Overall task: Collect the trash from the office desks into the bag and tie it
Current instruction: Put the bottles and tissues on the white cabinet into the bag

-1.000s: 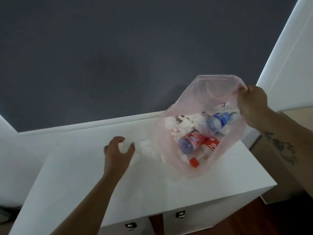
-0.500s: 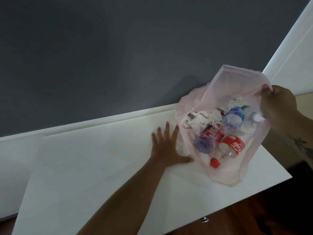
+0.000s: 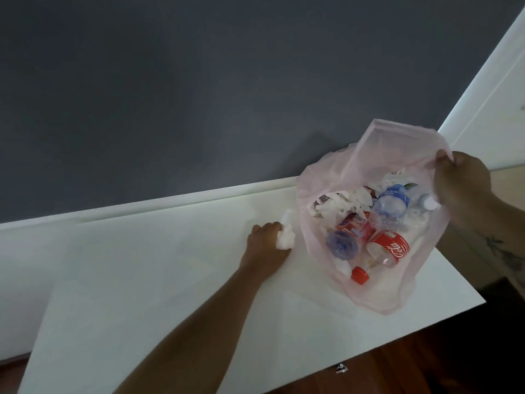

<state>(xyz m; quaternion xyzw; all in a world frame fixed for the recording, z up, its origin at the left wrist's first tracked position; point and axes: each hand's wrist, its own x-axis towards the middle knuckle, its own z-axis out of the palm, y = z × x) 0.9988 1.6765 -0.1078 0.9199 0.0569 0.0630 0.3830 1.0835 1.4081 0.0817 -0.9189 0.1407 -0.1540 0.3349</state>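
**Trash bag (image 3: 377, 143) held open, tissue wad (image 3: 285, 241) clutched just to its left**

Stretched below a grey wall (image 3: 199, 95), white surface (image 3: 142, 280). Slumped at its right end, pink bag of bottles (image 3: 389, 209) and crumpled paper, mouth lifted by right hand (image 3: 463, 186), fingers pinching the rim. Resting just left of the bag, left hand (image 3: 265, 250), fingers curled round the wad. Nearer by far, the left; probably only a short lift rightward over the near rim needed.

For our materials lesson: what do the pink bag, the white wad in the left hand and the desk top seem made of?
Pink bag: thin translucent plastic film; bottles show through. White wad: probably tissue paper, matte, softly crumpled. Desk top: smooth white, perhaps laminate or painted board; unclear.
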